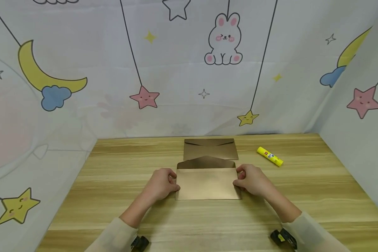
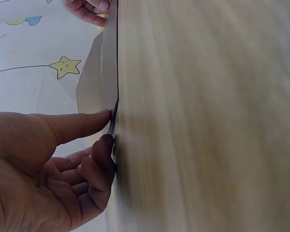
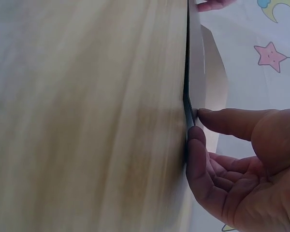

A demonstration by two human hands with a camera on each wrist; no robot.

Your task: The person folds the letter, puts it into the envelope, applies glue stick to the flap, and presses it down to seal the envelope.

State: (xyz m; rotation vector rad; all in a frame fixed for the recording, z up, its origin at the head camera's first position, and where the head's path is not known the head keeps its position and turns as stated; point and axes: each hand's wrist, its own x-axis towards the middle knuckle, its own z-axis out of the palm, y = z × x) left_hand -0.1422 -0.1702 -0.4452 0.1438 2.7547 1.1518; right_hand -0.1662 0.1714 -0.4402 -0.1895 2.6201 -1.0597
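Note:
A gold envelope [image 1: 208, 184] lies low over the table with its pointed flap [image 1: 206, 162] raised on the far side. My left hand [image 1: 162, 183] pinches its left edge between thumb and curled fingers, and my right hand [image 1: 251, 179] pinches the right edge the same way. In the left wrist view the left thumb [image 2: 82, 125] presses on top of the edge, fingertips underneath. The right wrist view shows the right thumb [image 3: 232, 121] on top likewise. Just beyond stands a second gold envelope [image 1: 210, 150], lying flat with its flap folded down.
A yellow glue stick [image 1: 270, 156] lies on the wooden table [image 1: 119, 168] beyond my right hand. Behind the table's far edge hangs a white cloth [image 1: 176, 70] printed with stars, moons and a rabbit; it also runs along both sides.

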